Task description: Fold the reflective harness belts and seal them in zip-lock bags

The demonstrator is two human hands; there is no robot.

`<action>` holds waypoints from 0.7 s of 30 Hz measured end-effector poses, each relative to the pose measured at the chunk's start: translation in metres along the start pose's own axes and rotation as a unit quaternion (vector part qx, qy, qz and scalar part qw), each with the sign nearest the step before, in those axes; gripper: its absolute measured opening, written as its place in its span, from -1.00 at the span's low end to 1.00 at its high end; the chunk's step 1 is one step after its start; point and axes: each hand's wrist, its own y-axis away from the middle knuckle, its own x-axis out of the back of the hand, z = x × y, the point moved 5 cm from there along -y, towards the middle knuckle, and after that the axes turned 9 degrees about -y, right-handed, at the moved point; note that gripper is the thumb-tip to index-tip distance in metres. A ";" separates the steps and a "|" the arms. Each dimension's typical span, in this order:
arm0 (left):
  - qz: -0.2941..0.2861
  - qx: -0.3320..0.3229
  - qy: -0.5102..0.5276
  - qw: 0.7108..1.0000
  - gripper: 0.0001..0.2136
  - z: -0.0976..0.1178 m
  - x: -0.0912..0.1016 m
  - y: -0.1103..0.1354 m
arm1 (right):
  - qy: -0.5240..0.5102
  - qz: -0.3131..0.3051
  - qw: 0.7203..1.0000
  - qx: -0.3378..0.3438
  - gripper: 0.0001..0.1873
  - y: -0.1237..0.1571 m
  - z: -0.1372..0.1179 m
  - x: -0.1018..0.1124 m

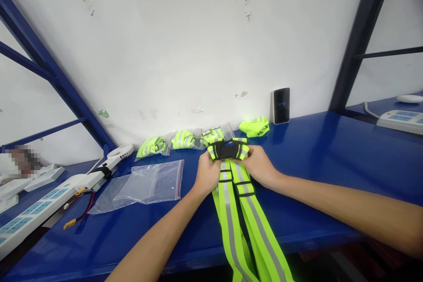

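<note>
My left hand (207,173) and my right hand (259,166) both grip a neon yellow reflective safety vest (243,224) at its black plastic buckle (227,150). Its long straps with grey reflective stripes hang down over the front edge of the blue metal bench (297,158). Just beyond my hands lie several folded neon vests in clear plastic bags (183,140). To the left of my left hand lies a flat, empty clear zip bag (148,187) with a red seal line.
A white power strip (29,216) and a white fan with a red-wired cable (82,198) lie at the bench's left. A black phone-like device (281,105) leans on the white wall. Blue and black shelf posts frame the bench.
</note>
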 end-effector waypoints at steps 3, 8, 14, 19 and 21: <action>-0.018 -0.012 0.018 1.000 -0.81 0.001 -0.003 0.001 | 0.014 0.001 1.000 0.011 -0.74 0.000 -0.003 -0.001; -0.053 -0.037 0.021 0.998 -0.78 0.003 -0.006 0.003 | -0.020 -0.031 0.999 0.023 -0.77 0.006 -0.012 -0.008; -0.109 0.001 0.095 0.989 -0.76 -0.001 -0.008 0.009 | -0.013 -0.031 0.998 0.046 -0.84 0.003 -0.007 -0.004; -0.131 0.026 0.149 0.980 -0.66 0.001 -0.012 0.012 | 0.003 -0.022 0.997 0.067 -0.83 0.004 -0.008 -0.002; -0.133 0.021 0.140 0.981 -0.66 0.002 -0.012 0.011 | 0.004 -0.011 0.997 0.074 -0.81 0.007 -0.012 -0.003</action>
